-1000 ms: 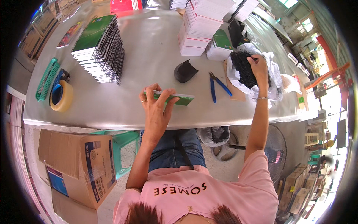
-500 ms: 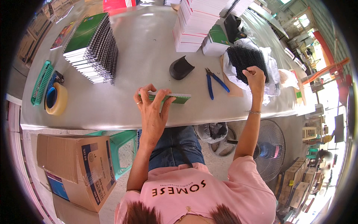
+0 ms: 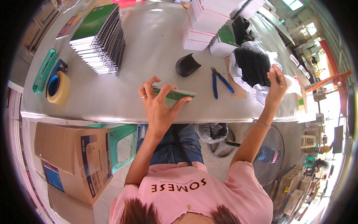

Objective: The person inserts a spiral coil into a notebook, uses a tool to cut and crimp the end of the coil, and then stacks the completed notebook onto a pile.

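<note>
My left hand grips a green-covered notepad, tilted on its edge above the near part of the table, thumb on one side and fingers on the other. My right hand is at the right edge of a pile of black spiral binding coils, which lies on crumpled white wrapping. Its fingertips are pinched together; whatever is between them is too small to make out. Between the hands lie blue-handled cutting pliers, jaws pointing away from me. Beyond them sits a curved black plastic piece.
A stack of spiral-bound green notebooks stands at left, near a tape roll and a green basket. Tall paper stacks rise at the back. Below the table edge are a cardboard box, a green stool and a fan.
My right hand has shifted from over the coil pile to its right edge. My left hand still holds the notepad, now slightly turned. The whole view has shifted a little.
</note>
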Available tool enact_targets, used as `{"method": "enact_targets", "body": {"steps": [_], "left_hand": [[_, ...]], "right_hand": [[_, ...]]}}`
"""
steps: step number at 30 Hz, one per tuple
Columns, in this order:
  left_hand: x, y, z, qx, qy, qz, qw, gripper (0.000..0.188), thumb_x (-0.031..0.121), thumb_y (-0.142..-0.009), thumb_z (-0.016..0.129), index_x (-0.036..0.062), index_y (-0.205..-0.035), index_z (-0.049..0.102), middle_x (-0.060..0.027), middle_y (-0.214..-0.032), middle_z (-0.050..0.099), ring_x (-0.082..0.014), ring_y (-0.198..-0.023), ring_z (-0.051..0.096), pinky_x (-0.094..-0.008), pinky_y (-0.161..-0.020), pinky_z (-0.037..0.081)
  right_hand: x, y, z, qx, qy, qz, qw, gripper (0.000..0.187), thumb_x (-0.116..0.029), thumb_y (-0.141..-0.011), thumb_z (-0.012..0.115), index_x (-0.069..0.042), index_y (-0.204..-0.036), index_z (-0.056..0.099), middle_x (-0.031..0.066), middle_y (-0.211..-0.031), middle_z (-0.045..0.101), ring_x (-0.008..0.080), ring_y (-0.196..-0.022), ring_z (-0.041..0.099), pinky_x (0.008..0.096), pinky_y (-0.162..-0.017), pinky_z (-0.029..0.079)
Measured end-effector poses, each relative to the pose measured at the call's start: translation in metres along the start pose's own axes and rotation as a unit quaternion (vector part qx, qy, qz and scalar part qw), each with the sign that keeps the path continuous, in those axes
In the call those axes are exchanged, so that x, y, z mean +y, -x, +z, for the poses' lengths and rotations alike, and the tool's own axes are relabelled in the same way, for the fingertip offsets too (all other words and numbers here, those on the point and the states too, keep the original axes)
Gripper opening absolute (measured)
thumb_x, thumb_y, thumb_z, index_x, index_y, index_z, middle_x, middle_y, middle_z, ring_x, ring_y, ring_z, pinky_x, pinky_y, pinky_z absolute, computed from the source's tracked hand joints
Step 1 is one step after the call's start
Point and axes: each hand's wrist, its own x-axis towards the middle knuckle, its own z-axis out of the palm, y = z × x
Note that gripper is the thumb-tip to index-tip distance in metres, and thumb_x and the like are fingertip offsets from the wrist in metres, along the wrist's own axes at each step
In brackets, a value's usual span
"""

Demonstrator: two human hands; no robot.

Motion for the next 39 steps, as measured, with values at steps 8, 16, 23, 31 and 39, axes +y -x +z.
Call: {"method": "enact_targets", "body": {"steps": [8,16,23,31,39], "left_hand": [[-0.001,-0.001,0.005,0.014,-0.008,-0.001,1.000,0.044,0.034,-0.060,0.089,0.0116,-0.090,0.066,-0.0142,-0.118,0.043,-0.0347,-0.116,0.037,-0.0492,-0.096,0.033],[0.001,-0.005,0.005,-0.001,-0.009,0.001,1.000,0.044,0.034,-0.060,0.089,0.0116,-0.091,0.067,-0.0141,-0.117,0.043,-0.0340,-0.116,0.037,-0.0489,-0.096,0.033],[-0.002,-0.005,0.004,-0.002,-0.018,0.017,1.000,0.046,0.035,-0.059,0.090,0.0120,-0.092,0.067,-0.0134,-0.117,0.043,-0.0347,-0.116,0.038,-0.0486,-0.095,0.034],[0.000,-0.005,0.004,0.009,0.003,0.007,1.000,0.043,0.039,-0.063,0.086,0.0119,-0.090,0.066,-0.0157,-0.116,0.045,-0.0320,-0.116,0.039,-0.0474,-0.098,0.030],[-0.001,-0.004,0.003,0.003,-0.005,0.003,1.000,0.043,0.039,-0.064,0.086,0.0125,-0.090,0.065,-0.0154,-0.118,0.043,-0.0333,-0.117,0.038,-0.0478,-0.098,0.030]], "right_hand": [[-0.052,0.044,0.030,-0.163,-0.189,0.031,0.968,0.020,-0.019,-0.096,0.061,-0.002,-0.107,0.065,0.0038,-0.093,0.063,0.0096,-0.086,0.058,0.0230,-0.081,0.046],[-0.045,0.101,0.070,-0.410,0.054,-0.011,0.911,0.023,-0.008,-0.084,0.070,-0.001,-0.105,0.063,0.0054,-0.089,0.068,0.0151,-0.080,0.064,0.0290,-0.077,0.049],[-0.048,0.114,0.079,-0.433,0.062,-0.003,0.899,0.021,-0.006,-0.082,0.071,0.001,-0.100,0.064,0.0085,-0.095,0.070,0.0180,-0.084,0.066,0.0304,-0.078,0.050],[-0.048,0.121,0.082,-0.392,0.024,-0.029,0.919,0.019,0.001,-0.079,0.071,0.003,-0.096,0.061,0.0082,-0.090,0.065,0.0169,-0.081,0.064,0.0288,-0.077,0.049],[-0.045,0.130,0.083,-0.380,0.016,-0.040,0.924,0.020,0.006,-0.078,0.068,0.002,-0.096,0.061,0.0069,-0.088,0.063,0.0161,-0.078,0.061,0.0287,-0.073,0.049]]}}
